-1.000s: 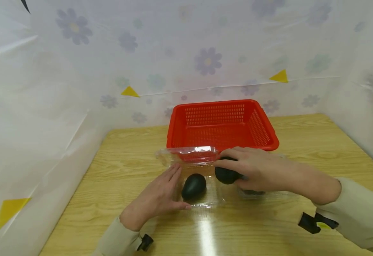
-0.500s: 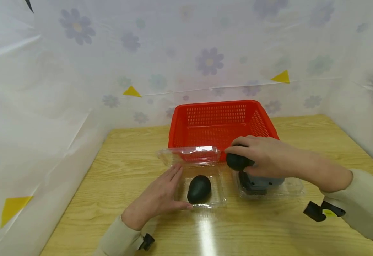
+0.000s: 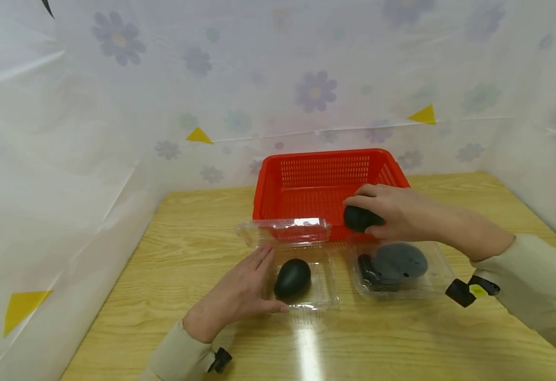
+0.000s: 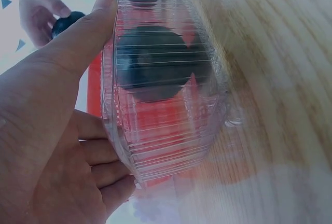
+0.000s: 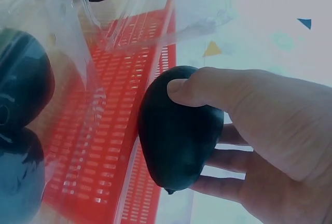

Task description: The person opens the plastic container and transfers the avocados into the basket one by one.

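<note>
My right hand (image 3: pixel 397 214) grips a dark avocado (image 3: pixel 360 218) at the near rim of the red basket; in the right wrist view, the thumb presses on this avocado (image 5: pixel 179 130) and the fingers curl behind it. My left hand (image 3: pixel 240 293) holds the left side of a clear plastic clamshell container (image 3: pixel 324 280), thumb at the near edge and fingertips at the far corner. One dark avocado (image 3: pixel 293 279) lies inside it, and its lid stands raised at the back. In the left wrist view, this container (image 4: pixel 155 146) shows a ribbed side wall.
To the right, a second clear plastic container (image 3: pixel 437 270) holds dark avocados (image 3: pixel 399 263) seen through the plastic. The red basket (image 3: pixel 283 203) stands behind both containers on the wooden table (image 3: pixel 202 222). Flower-print sheeting (image 3: pixel 240 63) encloses the back and sides.
My right hand has carried the avocado away from above the containers, rightward and back to the basket's near rim. The right container has come into view. My left hand stays put.
</note>
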